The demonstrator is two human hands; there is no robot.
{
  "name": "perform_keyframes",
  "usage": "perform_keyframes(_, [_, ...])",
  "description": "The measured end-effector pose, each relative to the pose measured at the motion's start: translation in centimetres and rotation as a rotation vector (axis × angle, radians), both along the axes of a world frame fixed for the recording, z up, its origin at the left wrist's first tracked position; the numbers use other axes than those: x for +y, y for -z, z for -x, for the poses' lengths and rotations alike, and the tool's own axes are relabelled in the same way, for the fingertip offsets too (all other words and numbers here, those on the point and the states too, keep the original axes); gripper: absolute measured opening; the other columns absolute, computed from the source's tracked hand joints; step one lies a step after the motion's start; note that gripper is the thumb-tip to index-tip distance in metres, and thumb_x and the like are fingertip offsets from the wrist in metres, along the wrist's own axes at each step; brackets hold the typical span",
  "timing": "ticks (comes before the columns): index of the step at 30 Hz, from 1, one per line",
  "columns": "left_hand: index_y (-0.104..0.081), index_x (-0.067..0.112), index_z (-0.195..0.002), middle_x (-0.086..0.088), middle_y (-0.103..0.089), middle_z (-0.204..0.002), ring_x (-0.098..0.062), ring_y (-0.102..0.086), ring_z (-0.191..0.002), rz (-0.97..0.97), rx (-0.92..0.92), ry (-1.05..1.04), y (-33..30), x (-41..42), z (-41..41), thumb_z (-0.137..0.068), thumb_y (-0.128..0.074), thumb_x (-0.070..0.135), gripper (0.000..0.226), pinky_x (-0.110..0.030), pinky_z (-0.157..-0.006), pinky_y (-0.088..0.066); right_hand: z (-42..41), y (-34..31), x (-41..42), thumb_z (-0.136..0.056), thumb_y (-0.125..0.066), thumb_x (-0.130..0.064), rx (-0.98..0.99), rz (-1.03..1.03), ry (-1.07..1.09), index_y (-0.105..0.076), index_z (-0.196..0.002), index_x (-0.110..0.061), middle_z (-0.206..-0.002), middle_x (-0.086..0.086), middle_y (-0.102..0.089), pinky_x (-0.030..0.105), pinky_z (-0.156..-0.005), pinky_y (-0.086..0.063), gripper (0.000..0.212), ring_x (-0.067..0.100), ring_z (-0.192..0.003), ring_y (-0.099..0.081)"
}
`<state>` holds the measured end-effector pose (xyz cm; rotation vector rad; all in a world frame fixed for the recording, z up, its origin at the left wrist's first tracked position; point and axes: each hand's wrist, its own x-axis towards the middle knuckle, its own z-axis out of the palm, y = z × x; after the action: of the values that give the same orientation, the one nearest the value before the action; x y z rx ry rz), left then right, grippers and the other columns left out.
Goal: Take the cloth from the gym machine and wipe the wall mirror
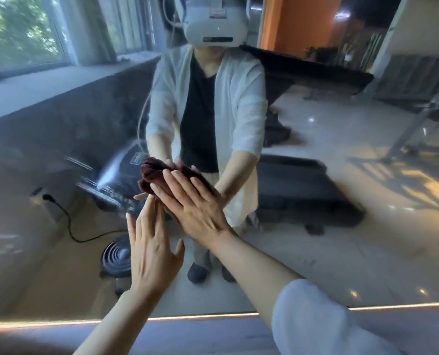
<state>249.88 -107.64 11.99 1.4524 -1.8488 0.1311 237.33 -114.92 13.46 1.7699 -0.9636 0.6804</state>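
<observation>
2 hands meet the wall mirror (341, 226): the left hand (150, 247) lies flat and open, holding nothing, and the right hand (191, 201) presses the maroon cloth (153, 175) against the glass with straight fingers. No reflected lettering is sharp enough to read.

Mirror (341, 239) flat ahead, glass bare L, R & above both hands; lit ledge (59, 322) below.
</observation>
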Motion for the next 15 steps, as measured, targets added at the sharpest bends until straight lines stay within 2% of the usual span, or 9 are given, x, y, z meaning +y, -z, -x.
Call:
perform_keyframes(3, [-0.023,0.001,-0.156,-0.014,-0.022,-0.163,-0.03,-0.023,-0.148,-0.018,-0.009,0.016,0.4,0.3,1.8,-0.059,-0.088,0.007,0.117,-0.059,-0.121,-0.01,6.4,0.8,0.5,-0.103,-0.049,-0.036,-0.014,0.046,0.011,-0.033,-0.154,-0.026,-0.158,0.007,-0.031,0.038,-0.124,-0.01,0.054,0.023,-0.15,-0.019])
perform_keyframes(5, [-0.019,0.002,-0.157,-0.012,-0.019,-0.164,-0.029,-0.022,-0.148,-0.042,-0.016,0.02,0.9,0.6,2.8,-0.06,-0.088,0.009,0.119,-0.058,-0.121,-0.008,12.4,1.6,1.6,-0.104,-0.047,-0.035,-0.057,0.06,0.043,-0.031,-0.155,-0.024,-0.157,0.014,-0.03,0.039,-0.123,-0.012,0.055,0.028,-0.15,-0.019])
perform_keyframes(7, [-0.018,0.002,-0.157,-0.011,-0.018,-0.164,-0.029,-0.022,-0.148,-0.062,-0.023,0.032,1.6,0.7,3.5,-0.061,-0.087,0.01,0.119,-0.06,-0.12,-0.008,18.7,2.6,2.8,-0.104,-0.044,-0.035,-0.093,0.043,0.089,-0.024,-0.157,-0.021,-0.158,0.018,-0.021,0.042,-0.124,-0.01,0.058,0.034,-0.149,-0.018])
perform_keyframes(9, [-0.02,0.002,-0.157,-0.011,-0.017,-0.164,-0.029,-0.021,-0.149,-0.068,-0.029,0.043,2.4,0.6,3.7,-0.059,-0.087,0.012,0.119,-0.06,-0.119,-0.007,23.4,3.3,3.7,-0.108,-0.039,-0.036,-0.159,0.013,0.136,-0.025,-0.155,-0.018,-0.157,0.022,-0.016,0.046,-0.124,-0.01,0.052,0.039,-0.144,-0.02])
perform_keyframes(12, [-0.024,0.002,-0.155,-0.01,-0.018,-0.163,-0.029,-0.02,-0.15,-0.089,-0.038,0.055,3.4,0.5,3.3,-0.065,-0.079,0.021,0.107,-0.064,-0.119,-0.009,24.1,4.6,3.7,-0.11,-0.036,-0.037,-0.319,-0.014,0.162,-0.028,-0.15,-0.01,-0.153,0.031,-0.018,0.05,-0.124,-0.008,0.049,0.047,-0.142,-0.02])
perform_keyframes(15, [-0.027,0.001,-0.155,-0.011,-0.02,-0.162,-0.028,-0.021,-0.149,-0.111,-0.046,0.075,3.9,0.8,2.7,-0.076,-0.058,0.035,0.091,-0.065,-0.118,-0.012,18.8,5.4,2.9,-0.109,-0.034,-0.038,-0.499,-0.01,0.146,-0.026,-0.15,-0.006,-0.152,0.033,-0.015,0.052,-0.125,-0.006,0.053,0.048,-0.146,-0.013])
